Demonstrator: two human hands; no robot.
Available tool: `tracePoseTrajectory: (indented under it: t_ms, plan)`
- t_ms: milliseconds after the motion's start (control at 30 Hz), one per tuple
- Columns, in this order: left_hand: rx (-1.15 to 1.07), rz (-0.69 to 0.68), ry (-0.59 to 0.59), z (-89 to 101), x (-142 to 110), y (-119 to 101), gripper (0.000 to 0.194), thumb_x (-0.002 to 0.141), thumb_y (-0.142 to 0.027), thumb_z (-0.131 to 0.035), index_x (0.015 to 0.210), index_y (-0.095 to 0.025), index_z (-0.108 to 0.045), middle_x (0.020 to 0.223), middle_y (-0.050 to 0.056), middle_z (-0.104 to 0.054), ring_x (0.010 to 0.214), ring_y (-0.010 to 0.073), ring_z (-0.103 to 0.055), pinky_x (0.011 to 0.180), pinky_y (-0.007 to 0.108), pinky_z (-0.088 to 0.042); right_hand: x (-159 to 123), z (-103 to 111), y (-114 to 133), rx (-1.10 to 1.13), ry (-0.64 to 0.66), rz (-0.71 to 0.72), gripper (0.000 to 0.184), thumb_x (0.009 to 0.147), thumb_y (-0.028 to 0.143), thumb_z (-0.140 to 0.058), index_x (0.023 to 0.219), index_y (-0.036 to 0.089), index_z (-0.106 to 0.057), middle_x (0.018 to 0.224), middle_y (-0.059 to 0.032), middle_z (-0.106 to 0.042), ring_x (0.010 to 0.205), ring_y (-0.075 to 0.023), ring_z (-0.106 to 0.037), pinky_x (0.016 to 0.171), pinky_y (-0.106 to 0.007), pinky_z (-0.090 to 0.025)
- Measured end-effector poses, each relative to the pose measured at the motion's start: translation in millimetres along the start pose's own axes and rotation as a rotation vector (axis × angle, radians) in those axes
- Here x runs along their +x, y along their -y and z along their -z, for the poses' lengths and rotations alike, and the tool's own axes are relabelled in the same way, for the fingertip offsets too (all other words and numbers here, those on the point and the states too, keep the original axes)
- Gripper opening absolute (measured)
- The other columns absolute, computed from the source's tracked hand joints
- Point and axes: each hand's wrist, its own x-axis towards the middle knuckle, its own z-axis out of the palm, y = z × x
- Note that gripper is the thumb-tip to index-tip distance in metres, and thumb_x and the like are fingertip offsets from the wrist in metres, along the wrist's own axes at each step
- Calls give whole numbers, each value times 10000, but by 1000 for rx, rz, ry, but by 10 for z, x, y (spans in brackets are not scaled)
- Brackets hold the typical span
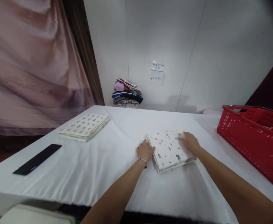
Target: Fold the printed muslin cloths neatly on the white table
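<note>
Slantwise, folded cloth [169, 149], near edge rising rightward, left grip [145, 152], right grip [190, 143], closure unclear

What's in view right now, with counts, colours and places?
Handled cloth: 1, white, printed, between the hands
Other cloth: 1, off-white, printed, table's far left
Slab: 1, black, table's near left
Basket: 1, red, table's right
Table: 1, white-covered, centre
Clothes pile: 1, multicoloured, beyond table
Notes: 2, white, on wall
Wall: 1, pale grey, back
Curtain: 1, pink, left
Drape: 1, brown, beside curtain
Dark panel: 1, purplish, right edge
Pink thing: 1, behind table, mostly hidden
Pale object: 1, whitish, bottom left, unclear
Bracelet: 1, silvery, left wrist
Left hand: 1, bare, fingers at handled cloth's left edge
Right hand: 1, bare, at its right side, blurred
</note>
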Motion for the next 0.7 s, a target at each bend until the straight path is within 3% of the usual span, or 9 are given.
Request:
tracePoseTrajectory:
  t_ms: [100, 167, 267, 500, 700]
  plan:
    - [-35, -11, 2, 26, -8, 50, 609, 718, -497, -531, 1229, -196, -393, 1165, 97, -575, 1131, 238, -464, 945, 361, -292, -408, -275, 533, 31, 75, 295, 524, 869, 415, -375, 1315, 141, -405, 1397, -107, -341, 1283, -222, -298, 1047, -371, -246]
    - [-48, -7, 29, 52, 19, 79, 610, 705, -472, -558, 1231, -202, -404, 1160, 91, -582, 1122, 236, -477, 941, 358, -307, -722, -429, 839, 25, 166, 467, 582, 867, 469, -354, 1358, 157, -343, 1426, -86, -287, 1317, -224, -222, 1061, -409, -211]
    - [-63, -26, 86, 107, 140, 126, 663, 672, -404, -612, 1265, -200, -397, 1171, 86, -581, 1119, 245, -488, 934, 353, -339, -1052, -528, 1069, -17, 271, 673, 685, 847, 554, -354, 1409, 188, -214, 1453, -70, -206, 1336, -232, -156, 1071, -464, -145]
    - [-72, -141, 83, 218, 611, 266, 526, 766, -212, -490, 1286, -173, -424, 1356, 73, -422, 1246, 209, -361, 1030, 316, -275, -1201, -372, 1073, -57, 308, 652, 710, 844, 617, -294, 1405, 188, -230, 1450, -86, -212, 1333, -234, -167, 1070, -451, -144]
    - [-129, -183, 150, 115, 802, 241, 518, 738, -233, -523, 1254, -251, -479, 1229, 34, -556, 1141, 214, -484, 989, 337, -340, -1377, -479, 1012, -117, 225, 647, 690, 832, 543, -387, 1389, 149, -281, 1441, -94, -239, 1326, -243, -189, 1072, -433, -180]
